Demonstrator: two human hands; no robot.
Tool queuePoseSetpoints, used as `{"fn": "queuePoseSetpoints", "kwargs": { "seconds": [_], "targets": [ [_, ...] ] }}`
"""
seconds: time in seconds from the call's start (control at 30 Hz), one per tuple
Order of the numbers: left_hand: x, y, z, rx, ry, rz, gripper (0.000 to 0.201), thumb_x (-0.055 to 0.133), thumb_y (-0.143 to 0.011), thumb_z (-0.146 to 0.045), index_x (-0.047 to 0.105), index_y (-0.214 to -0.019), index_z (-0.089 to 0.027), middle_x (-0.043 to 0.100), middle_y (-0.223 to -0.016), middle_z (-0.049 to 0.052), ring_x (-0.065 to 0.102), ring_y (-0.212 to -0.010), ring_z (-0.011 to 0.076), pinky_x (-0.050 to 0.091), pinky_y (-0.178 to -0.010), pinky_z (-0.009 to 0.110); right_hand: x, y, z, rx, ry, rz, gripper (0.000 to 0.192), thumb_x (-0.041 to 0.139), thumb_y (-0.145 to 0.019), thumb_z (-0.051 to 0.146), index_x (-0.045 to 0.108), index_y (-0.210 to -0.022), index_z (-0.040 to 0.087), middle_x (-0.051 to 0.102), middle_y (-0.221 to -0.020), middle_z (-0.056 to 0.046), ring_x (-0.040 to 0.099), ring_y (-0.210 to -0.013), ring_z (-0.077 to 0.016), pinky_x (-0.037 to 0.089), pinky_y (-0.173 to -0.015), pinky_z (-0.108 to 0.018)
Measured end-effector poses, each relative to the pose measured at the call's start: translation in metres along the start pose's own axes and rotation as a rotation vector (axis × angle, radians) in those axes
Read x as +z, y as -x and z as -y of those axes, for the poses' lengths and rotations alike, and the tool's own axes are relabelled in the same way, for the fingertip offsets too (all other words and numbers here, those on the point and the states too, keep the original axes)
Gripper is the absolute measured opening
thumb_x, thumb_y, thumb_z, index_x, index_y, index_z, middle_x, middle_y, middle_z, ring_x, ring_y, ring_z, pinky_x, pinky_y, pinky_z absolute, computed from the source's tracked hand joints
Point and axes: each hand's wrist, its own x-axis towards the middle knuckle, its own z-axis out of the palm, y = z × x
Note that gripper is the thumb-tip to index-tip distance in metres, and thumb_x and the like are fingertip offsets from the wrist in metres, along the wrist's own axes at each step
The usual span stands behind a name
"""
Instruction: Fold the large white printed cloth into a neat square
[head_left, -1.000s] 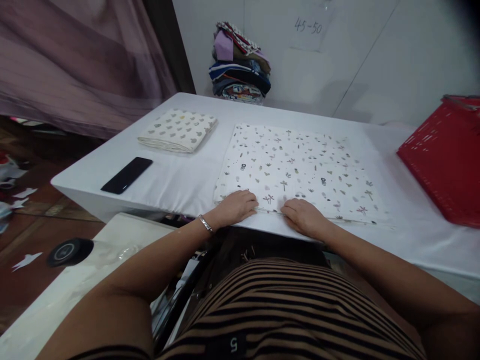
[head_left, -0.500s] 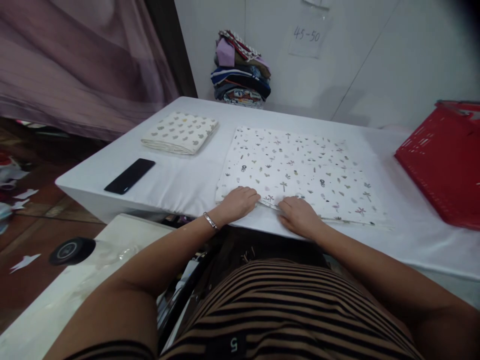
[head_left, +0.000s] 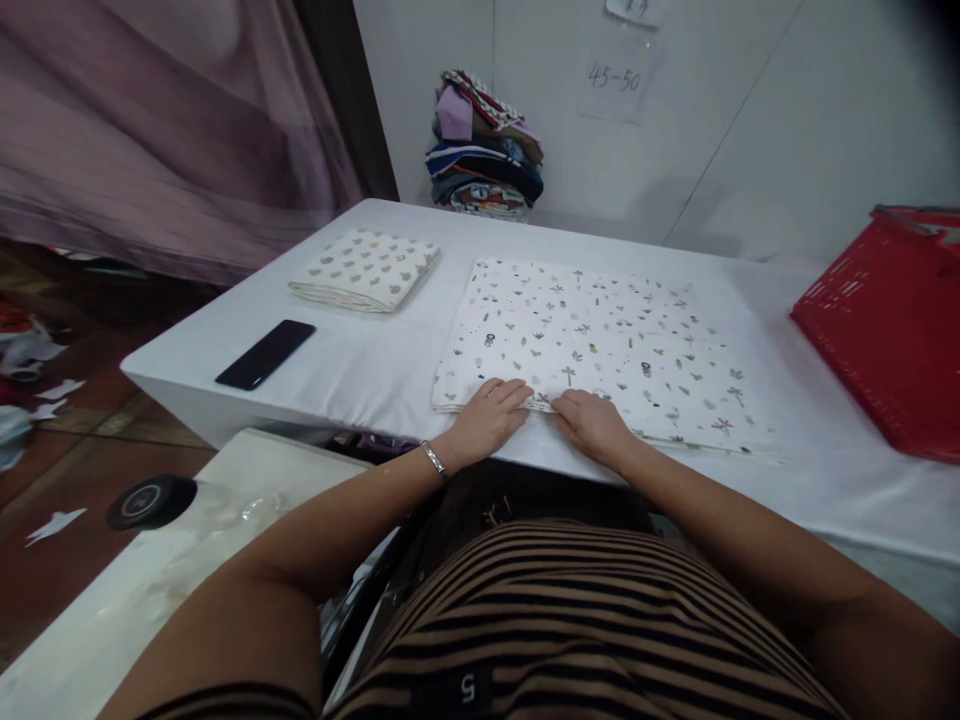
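A white cloth [head_left: 555, 330] printed with small palm trees and leaves lies folded and spread out flat before me, its layered near edge close to the table's front. My left hand [head_left: 491, 415] rests on that near edge, fingers stretched out over it; a bracelet is on the wrist. Just to its right, my right hand [head_left: 589, 420] has its fingers bent over the same edge with the thumb below, pinching the cloth. A small gap separates the two hands. Further left, a folded cream cloth [head_left: 367, 268] with grey-green motifs lies by itself.
The table [head_left: 375, 370] has a white cover. A black phone [head_left: 266, 354] lies near its left front edge. At the right stands a red plastic basket [head_left: 885, 330]. Behind the table is a stack of folded fabrics [head_left: 486, 150]. A pale surface [head_left: 225, 530] holding a black round object [head_left: 152, 500] sits lower left.
My left hand has slid slightly right along the cloth's edge, its fingers now straighter and closer to my right hand. My right hand has shifted slightly left. The cloth lies much as before.
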Motion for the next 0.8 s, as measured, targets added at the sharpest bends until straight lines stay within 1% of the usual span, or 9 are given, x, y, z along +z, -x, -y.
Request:
{"fn": "queuePoseSetpoints", "kwargs": {
  "seconds": [0.1, 0.2, 0.3, 0.4, 0.5, 0.63, 0.73, 0.8],
  "targets": [
    [0.004, -0.01, 0.0, -0.001, 0.015, 0.027, 0.03, 0.033, -0.097, -0.021, 0.062, -0.099, -0.015, 0.055, -0.131, 0.005, 0.036, -0.13, 0.0224, 0.031, -0.102, 0.04, 0.0, -0.002, 0.0, 0.003, 0.007, 0.006, 0.023, 0.041, -0.095, 0.026, 0.061, -0.101, 0.017, 0.062, -0.093, -0.006, 0.055, -0.085, -0.0174, 0.032, -0.062, -0.026],
    [0.003, -0.015, 0.0, 0.02, 0.063, 0.052, 0.031, 0.031, -0.097, -0.017, 0.06, -0.107, -0.016, 0.057, -0.128, 0.005, 0.036, -0.132, 0.0198, 0.029, -0.105, 0.04, 0.0, -0.002, 0.0, 0.01, 0.012, 0.0, 0.025, 0.04, -0.096, 0.027, 0.061, -0.104, 0.017, 0.062, -0.094, -0.007, 0.055, -0.086, -0.0178, 0.033, -0.062, -0.026],
    [-0.004, -0.011, -0.002, 0.042, 0.108, 0.047, 0.026, 0.035, -0.094, -0.015, 0.061, -0.1, -0.015, 0.055, -0.129, 0.007, 0.034, -0.133, 0.0216, 0.029, -0.107, 0.04, 0.0, -0.001, 0.001, 0.012, 0.013, -0.016, 0.026, 0.041, -0.096, 0.027, 0.062, -0.106, 0.018, 0.063, -0.095, -0.008, 0.055, -0.087, -0.0183, 0.035, -0.065, -0.026],
    [-0.01, -0.003, -0.005, -0.05, 0.175, -0.018, 0.018, 0.041, -0.09, -0.016, 0.06, -0.091, -0.014, 0.052, -0.131, 0.01, 0.032, -0.133, 0.0244, 0.032, -0.107, 0.043, 0.0, 0.002, 0.005, -0.008, -0.005, -0.042, 0.025, 0.041, -0.096, 0.027, 0.063, -0.106, 0.019, 0.064, -0.097, -0.008, 0.055, -0.088, -0.0182, 0.037, -0.069, -0.027],
    [-0.01, 0.002, -0.007, -0.149, 0.24, -0.085, 0.016, 0.042, -0.088, -0.014, 0.057, -0.091, -0.015, 0.051, -0.129, 0.011, 0.036, -0.13, 0.0246, 0.037, -0.104, 0.044, 0.003, 0.004, 0.008, -0.028, -0.027, -0.073, 0.027, 0.04, -0.096, 0.027, 0.063, -0.107, 0.018, 0.064, -0.096, -0.008, 0.056, -0.089, -0.0184, 0.038, -0.072, -0.027],
    [-0.005, 0.001, -0.009, -0.183, 0.27, -0.106, 0.016, 0.041, -0.086, -0.011, 0.055, -0.092, -0.015, 0.052, -0.126, 0.012, 0.04, -0.126, 0.0247, 0.039, -0.102, 0.045, 0.006, 0.009, 0.01, -0.058, -0.052, -0.121, 0.029, 0.039, -0.096, 0.026, 0.061, -0.112, 0.016, 0.064, -0.095, -0.009, 0.055, -0.087, -0.0194, 0.039, -0.073, -0.029],
    [-0.005, 0.0, -0.009, -0.196, 0.294, -0.115, 0.017, 0.04, -0.087, -0.011, 0.055, -0.092, -0.016, 0.053, -0.124, 0.011, 0.042, -0.123, 0.0247, 0.039, -0.101, 0.046, 0.008, 0.013, 0.011, -0.103, -0.056, -0.155, 0.033, 0.043, -0.093, 0.029, 0.057, -0.119, 0.013, 0.064, -0.098, -0.011, 0.054, -0.089, -0.0215, 0.04, -0.076, -0.032],
    [-0.005, -0.001, -0.008, -0.204, 0.313, -0.115, 0.017, 0.039, -0.087, -0.01, 0.055, -0.091, -0.016, 0.055, -0.121, 0.01, 0.044, -0.12, 0.0238, 0.039, -0.1, 0.045, 0.011, 0.014, 0.011, -0.104, -0.037, -0.156, 0.036, 0.046, -0.092, 0.031, 0.055, -0.121, 0.012, 0.063, -0.101, -0.012, 0.053, -0.091, -0.0227, 0.04, -0.077, -0.033]
  ]
}}
